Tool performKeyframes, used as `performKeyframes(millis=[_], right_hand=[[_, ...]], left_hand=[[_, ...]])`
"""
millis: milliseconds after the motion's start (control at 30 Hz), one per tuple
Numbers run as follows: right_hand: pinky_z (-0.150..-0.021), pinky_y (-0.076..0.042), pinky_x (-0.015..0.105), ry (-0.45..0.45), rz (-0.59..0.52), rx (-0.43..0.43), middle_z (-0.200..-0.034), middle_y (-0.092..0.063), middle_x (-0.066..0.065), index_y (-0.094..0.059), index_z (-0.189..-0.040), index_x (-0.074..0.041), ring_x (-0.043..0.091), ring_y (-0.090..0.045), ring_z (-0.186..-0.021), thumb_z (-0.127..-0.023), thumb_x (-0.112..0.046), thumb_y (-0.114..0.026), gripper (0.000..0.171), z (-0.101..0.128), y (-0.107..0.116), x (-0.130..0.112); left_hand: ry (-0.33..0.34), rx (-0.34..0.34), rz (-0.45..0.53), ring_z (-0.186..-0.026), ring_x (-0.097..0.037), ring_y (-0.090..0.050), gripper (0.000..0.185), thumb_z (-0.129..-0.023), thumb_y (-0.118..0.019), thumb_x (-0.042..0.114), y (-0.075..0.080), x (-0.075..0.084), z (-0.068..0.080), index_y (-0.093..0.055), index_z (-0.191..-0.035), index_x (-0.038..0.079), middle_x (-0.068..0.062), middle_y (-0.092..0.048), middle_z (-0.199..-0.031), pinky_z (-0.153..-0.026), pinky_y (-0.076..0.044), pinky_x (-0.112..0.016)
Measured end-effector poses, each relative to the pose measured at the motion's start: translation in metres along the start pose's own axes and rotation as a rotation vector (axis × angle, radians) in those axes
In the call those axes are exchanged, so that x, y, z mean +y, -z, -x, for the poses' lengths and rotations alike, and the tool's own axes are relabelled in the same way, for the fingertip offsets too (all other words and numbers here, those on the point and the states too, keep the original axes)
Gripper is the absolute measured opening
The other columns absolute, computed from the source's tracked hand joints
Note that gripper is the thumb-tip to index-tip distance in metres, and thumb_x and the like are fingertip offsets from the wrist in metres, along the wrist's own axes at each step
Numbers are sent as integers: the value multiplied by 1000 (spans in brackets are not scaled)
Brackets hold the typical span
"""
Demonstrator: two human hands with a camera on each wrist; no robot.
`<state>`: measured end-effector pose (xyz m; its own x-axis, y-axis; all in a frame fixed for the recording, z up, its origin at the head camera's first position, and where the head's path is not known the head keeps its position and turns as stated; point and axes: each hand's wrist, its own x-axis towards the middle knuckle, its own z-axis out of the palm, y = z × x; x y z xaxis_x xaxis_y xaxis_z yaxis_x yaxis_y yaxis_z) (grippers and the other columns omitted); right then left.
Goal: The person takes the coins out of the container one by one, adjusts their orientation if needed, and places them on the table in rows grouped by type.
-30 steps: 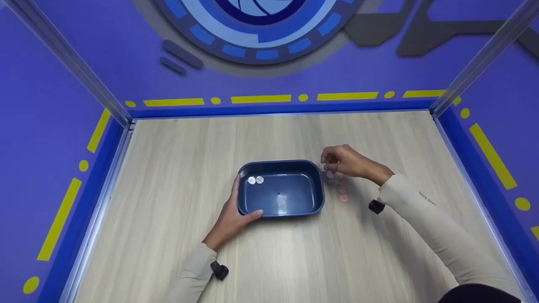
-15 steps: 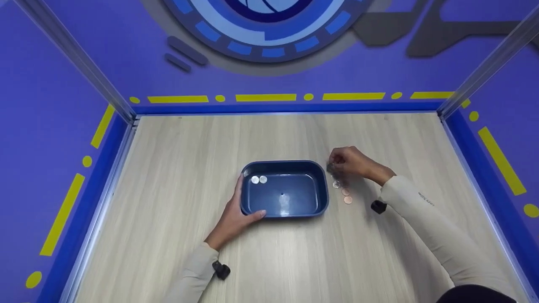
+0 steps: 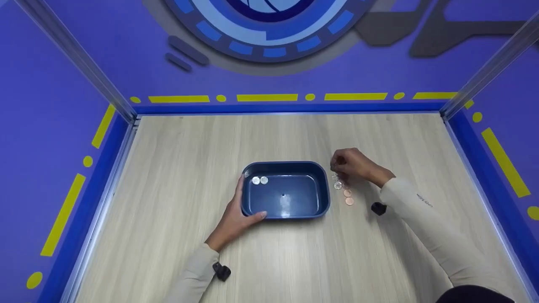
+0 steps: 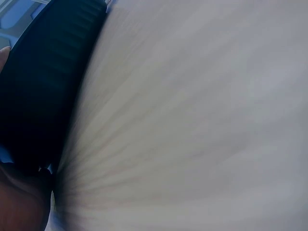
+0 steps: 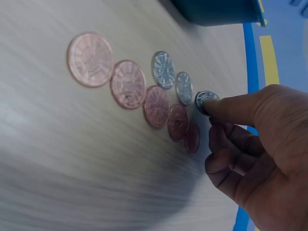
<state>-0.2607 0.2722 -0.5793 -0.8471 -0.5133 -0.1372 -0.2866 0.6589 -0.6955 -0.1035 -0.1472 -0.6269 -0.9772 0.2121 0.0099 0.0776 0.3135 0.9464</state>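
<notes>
A: What differs from a second ago on the bench (image 3: 168,219)?

B: Your right hand (image 3: 351,165) has drawn back from the blue tray (image 3: 286,212) rim and dropped to the coin row (image 5: 144,91) just right of it. Your left hand (image 3: 233,216) stays curled round the tray's near left corner.

A: What does the wrist view add?

B: Five copper coins lie beside two silver ones, and your fingertip and thumb pinch a third silver coin (image 5: 206,102), tilted on edge. The head view alone shows two silver coins (image 3: 260,180) inside the tray.
</notes>
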Motion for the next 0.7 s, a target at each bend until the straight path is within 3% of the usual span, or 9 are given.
performKeyframes(millis=[233, 500, 700], right_hand=[[-66, -53, 28, -8, 59, 19, -85, -73, 12, -77, -104, 5, 17, -65, -69, -98, 7, -74, 7, 2, -1, 2], [-78, -55, 37, 29, 110, 18, -93, -74, 12, -78, -104, 4, 19, -66, -83, -98, 6, -76, 7, 0, -1, 5], [-82, -55, 37, 67, 49, 73, -95, -75, 11, -80, -105, 3, 20, -67, -86, -99, 1, -78, 6, 2, 3, -8]], left_hand=[[12, -5, -14, -165, -36, -24, 130, -88, -93, 44, -1, 3, 0, -2, -179, 30, -8, -19, -183, -131, -21, -64], [25, 5, -11, -164, -38, -27, 130, -87, -93, 37, 0, 3, 1, -2, -179, 32, -10, -19, -183, -130, -22, -66], [27, 6, -19, -165, -38, -25, 130, -87, -93, 41, 1, 2, 1, -2, -179, 30, -8, -18, -183, -130, -21, -67]])
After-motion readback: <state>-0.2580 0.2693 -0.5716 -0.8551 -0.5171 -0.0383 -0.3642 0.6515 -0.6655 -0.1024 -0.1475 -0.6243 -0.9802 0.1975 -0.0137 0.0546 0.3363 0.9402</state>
